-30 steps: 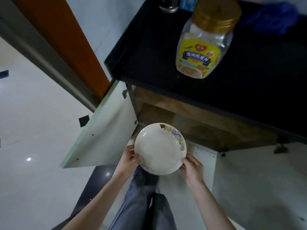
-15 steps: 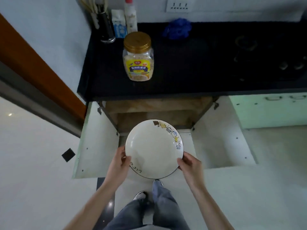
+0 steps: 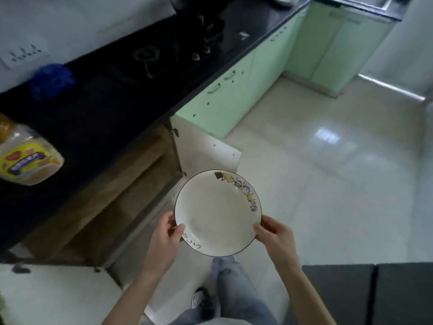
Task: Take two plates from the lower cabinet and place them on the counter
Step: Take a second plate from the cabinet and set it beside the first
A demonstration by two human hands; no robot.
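Observation:
A white plate (image 3: 216, 213) with a dark rim and small drawings along its upper right edge is held level above the floor, in front of the open lower cabinet (image 3: 112, 202). My left hand (image 3: 165, 240) grips its left edge, thumb on top. My right hand (image 3: 275, 235) grips the right edge the same way. Whether a second plate lies under it I cannot tell. The black counter (image 3: 98, 109) runs along the upper left, above the cabinet.
A jar with a gold lid and yellow label (image 3: 25, 158) stands on the counter at left, a blue cloth (image 3: 50, 79) behind it, a gas hob (image 3: 164, 55) further right. The cabinet's white door (image 3: 206, 148) stands open beside green cabinets (image 3: 246, 76). A dark mat (image 3: 367, 294) lies lower right.
The view has swung to the right, so the counter now runs diagonally and the jar sits at the left edge. The plate stays in both hands and has shifted right of the cabinet opening.

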